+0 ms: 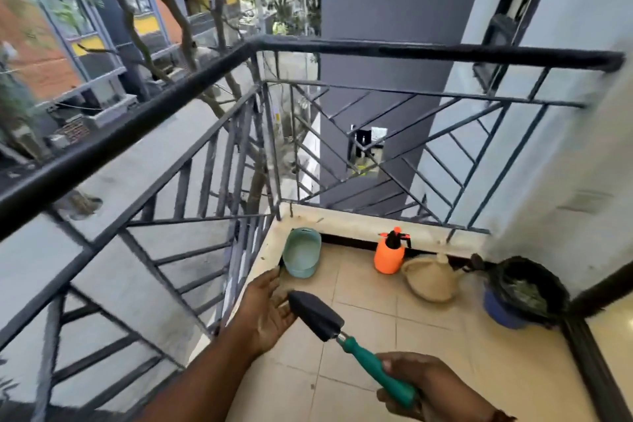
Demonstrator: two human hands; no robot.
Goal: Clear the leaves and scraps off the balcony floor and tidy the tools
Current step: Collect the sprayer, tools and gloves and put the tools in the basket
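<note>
The person's right hand [407, 384] is wrapped round the green handle of a trowel [346, 339], dark blade aimed up and toward the railing [191, 161]. Left hand [267, 312] is flat, fingers straight, palm up, holding nothing; its fingertips sit right at the blade tip, prob. touching, can't say for sure.

Landmark = the orange sprayer [388, 255], standing at the far kerb of the balcony floor [445, 353]. Left of it, in the railing corner, a teal pot [301, 252] lies tipped on its side. Just right of it, touching or nearly, a tan watering can [431, 279]. Further right, by the wall, a blue bin w/ black liner [524, 291], leafy scraps inside. The trowel is nearer the camera than the sprayer and a bit left, in the air, not put down.

Tiles look mostly clean; only a few specks show along the kerb. So judged: sweeping mostly done, tool tidying in hand.

Risks:
- Blade is close to the railing gaps; any soil brushed off could fall through to the street, not the bin.
- Grip is far back on the handle, so the blade end could swing and slip against the bare palm.
- The tipped pot could roll if nudged.
</note>
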